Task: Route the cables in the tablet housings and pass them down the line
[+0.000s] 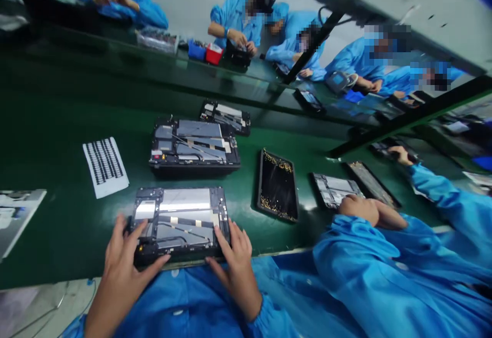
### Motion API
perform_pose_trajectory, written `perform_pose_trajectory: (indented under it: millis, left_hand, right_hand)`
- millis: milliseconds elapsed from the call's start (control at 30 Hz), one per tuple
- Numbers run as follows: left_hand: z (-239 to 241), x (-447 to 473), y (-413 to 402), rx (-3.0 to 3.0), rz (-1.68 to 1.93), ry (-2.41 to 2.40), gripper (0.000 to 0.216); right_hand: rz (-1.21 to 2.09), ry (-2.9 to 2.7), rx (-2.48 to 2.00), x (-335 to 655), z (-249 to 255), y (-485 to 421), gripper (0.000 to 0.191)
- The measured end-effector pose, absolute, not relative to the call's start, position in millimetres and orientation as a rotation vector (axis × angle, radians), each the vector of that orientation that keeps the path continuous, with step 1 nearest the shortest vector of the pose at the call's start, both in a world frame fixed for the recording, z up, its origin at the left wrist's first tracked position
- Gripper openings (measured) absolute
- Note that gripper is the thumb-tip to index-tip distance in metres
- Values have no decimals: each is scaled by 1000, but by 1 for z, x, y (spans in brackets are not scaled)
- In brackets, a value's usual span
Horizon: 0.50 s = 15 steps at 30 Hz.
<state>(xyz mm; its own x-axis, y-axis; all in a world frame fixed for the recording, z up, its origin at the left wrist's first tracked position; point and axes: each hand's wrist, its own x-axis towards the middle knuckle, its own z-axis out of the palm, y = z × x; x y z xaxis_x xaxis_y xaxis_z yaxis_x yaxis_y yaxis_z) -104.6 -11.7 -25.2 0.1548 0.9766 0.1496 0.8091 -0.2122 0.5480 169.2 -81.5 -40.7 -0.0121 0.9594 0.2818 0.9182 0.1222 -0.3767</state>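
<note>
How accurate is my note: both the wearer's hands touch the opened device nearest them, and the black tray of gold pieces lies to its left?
One side is wrong: in the head view, the black tray lies right of the opened device, not left. The left hand and right hand do both touch it.

A dark green workbench [49,107] with a smooth, faintly glossy top is shown across the middle; reflected light is seen on it at 4 o'clock. It is bounded at its back by a long raised ledge [154,74], which is extended from 10 towards 2 o'clock. At 2 o'clock a pale overhead panel [400,0] is met by dark slanting posts [388,120]. A pale grey surface [184,2], wall or floor, is visible at 11 o'clock; light flooring [73,297] is exposed at 8.
</note>
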Motion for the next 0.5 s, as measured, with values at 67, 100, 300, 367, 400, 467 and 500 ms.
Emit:
perform_pose_trajectory:
  millis: [67,100,300,367,400,467,500]
  left_hand:
    - [-35,-118,-15,2108,672,1747,74]
    - [-40,-123,-17,2118,667,1754,74]
    - [-29,-141,-38,2270,751,1804,72]
    - [1,-135,-33,2327,825,1798,73]
    - [18,-128,-24,2343,874,1794,74]
    - [51,-110,8,2320,933,1803,73]
    - [64,-99,30,2307,973,1800,69]
  right_hand:
    - [26,-1955,-1786,165,-44,-81,60]
    - [-17,-1942,-1764,164,-47,-82,57]
    - [-242,-1924,-1585,174,-43,-93,53]
    - [-249,-1919,-1536,183,-20,-86,54]
    - [-225,-1903,-1528,188,-6,-77,54]
    - [-145,-1840,-1518,197,22,-45,55]
    - [-104,-1794,-1508,201,33,-23,55]
